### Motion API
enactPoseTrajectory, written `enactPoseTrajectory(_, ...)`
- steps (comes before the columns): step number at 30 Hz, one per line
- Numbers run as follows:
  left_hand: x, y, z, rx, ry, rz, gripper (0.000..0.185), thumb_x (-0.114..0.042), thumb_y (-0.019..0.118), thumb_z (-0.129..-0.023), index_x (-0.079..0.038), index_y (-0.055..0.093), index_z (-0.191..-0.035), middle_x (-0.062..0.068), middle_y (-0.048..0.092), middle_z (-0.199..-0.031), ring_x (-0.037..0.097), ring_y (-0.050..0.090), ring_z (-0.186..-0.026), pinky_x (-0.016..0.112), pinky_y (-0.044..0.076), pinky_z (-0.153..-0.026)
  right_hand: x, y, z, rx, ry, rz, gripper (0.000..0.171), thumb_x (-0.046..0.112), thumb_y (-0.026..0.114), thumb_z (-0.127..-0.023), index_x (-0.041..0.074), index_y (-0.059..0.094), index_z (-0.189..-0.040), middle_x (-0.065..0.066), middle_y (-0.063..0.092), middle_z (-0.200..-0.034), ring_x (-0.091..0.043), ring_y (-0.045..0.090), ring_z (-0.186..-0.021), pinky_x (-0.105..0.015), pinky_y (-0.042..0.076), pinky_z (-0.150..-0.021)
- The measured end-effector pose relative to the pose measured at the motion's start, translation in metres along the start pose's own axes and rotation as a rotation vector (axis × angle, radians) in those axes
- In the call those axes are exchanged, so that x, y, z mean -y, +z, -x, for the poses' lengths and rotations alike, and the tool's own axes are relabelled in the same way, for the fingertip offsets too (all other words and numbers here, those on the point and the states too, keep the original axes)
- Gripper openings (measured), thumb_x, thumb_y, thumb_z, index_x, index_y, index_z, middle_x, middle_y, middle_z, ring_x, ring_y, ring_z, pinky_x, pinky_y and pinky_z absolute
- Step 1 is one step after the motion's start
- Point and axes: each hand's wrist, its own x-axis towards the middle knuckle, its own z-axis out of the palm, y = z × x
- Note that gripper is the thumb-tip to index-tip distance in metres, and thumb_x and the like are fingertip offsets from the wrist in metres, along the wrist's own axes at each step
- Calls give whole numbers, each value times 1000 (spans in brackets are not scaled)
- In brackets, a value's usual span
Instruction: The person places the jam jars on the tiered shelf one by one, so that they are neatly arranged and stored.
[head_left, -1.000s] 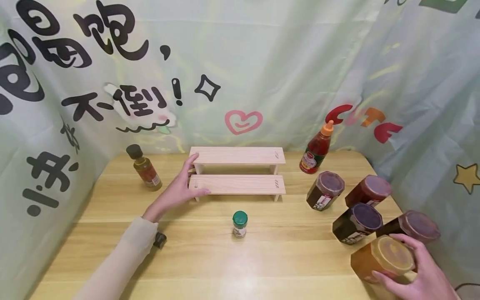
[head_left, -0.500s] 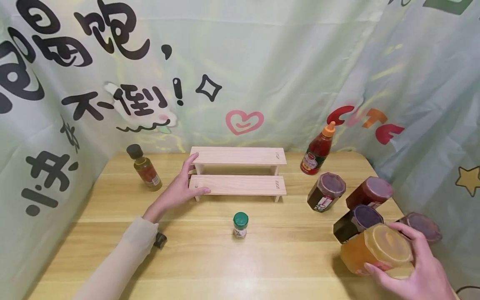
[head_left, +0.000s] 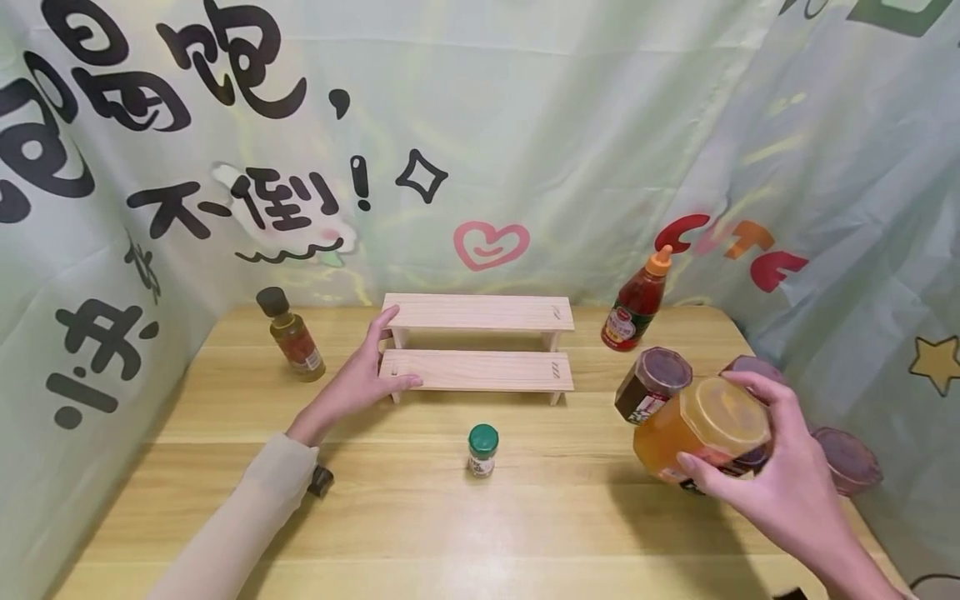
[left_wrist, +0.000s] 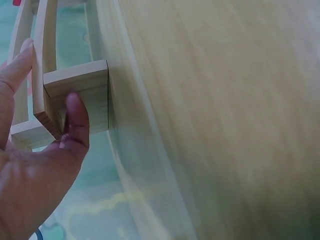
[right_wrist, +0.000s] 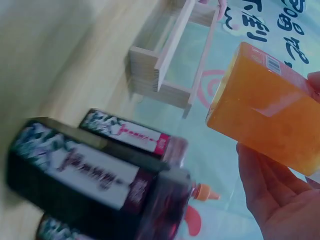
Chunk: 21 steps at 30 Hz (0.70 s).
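Above the table (head_left: 450,517), amber-filled honey jar (head_left: 701,427) in right hand (head_left: 780,492)

green-capped jar (head_left: 482,449), sauce bottle (head_left: 637,302), oil bottle (head_left: 291,336)

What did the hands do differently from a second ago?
The right hand lifted the orange jar off the table and carried it up and leftward, in front of the dark jars. The left hand stayed resting on the wooden rack; the green-capped bottle didn't move.
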Motion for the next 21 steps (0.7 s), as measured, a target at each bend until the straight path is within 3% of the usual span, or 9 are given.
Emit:
enactPoseTrajectory(4,-1,0,0,2,1,-10,123,-23,95,-89,-42,8,-173,25,37,-162,40,69,-113,46,63,-83,7,12,-19,-2,-17,-9,107,2,103,-68,15,47,-158,1,54,-137,-2,62,-97,-12,48,-77)
enactPoseTrajectory(9,0,-1,1,-3,3,-31,122,-26,95,-89,-42,8,-174,26,42,-160,40,70,-113,52,61,-90,17,28,-42,13,-46,6,104,11,103,-72,20,46,-158,-5,63,-113,-10,59,-73,-21,46,-59)
enactPoseTrajectory(11,0,-1,2,-1,5,-23,122,-25,95,-90,-43,8,-173,26,43,-158,40,71,-110,52,62,-89,21,34,-50,23,-57,1,104,14,103,-73,22,45,-159,-5,66,-111,-12,60,-72,-22,47,-57)
enactPoseTrajectory(16,1,0,1,9,13,15,122,-21,94,-91,-43,6,-173,28,38,-159,38,73,-102,46,64,-78,28,52,-72,57,-90,-91,103,14,102,-77,24,43,-160,-5,67,-124,-11,69,-101,-17,56,-76)
enactPoseTrajectory(21,2,0,0,2,9,-26,123,-24,94,-90,-45,5,-172,31,34,-163,40,73,-106,48,63,-83,35,73,-93,65,-134,-135,98,16,100,-78,23,44,-159,-3,65,-127,-15,66,-104,-22,55,-80)
